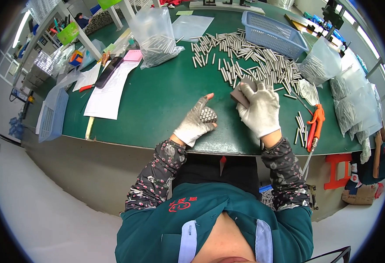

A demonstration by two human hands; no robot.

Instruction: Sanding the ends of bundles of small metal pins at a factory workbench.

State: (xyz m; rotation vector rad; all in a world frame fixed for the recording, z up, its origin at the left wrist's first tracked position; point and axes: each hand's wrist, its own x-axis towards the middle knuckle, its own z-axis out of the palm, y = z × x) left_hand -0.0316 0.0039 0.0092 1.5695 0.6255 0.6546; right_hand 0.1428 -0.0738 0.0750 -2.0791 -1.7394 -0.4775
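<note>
In my gloved left hand (195, 124) is a bundle of short metal pins (208, 115), their round ends facing up, with thumb and fingers wrapped about it. My gloved right hand (260, 107) grips a brown-grey rectangular block (240, 97), possibly a sanding block, a little to the right of the bundle and apart from it. Just beyond my right hand spreads a big loose pile of metal pins (262, 61) on the green table (157, 94). Several more pins (300, 128) lie to the right of that hand.
A blue plastic basket (273, 37) stands behind the pile. Bags of pins (354, 101) line the right side, near an orange air gun (316, 125) with its hose. At left are another bag of pins (155, 41), papers (109, 94) and a dark phone-like device (109, 72).
</note>
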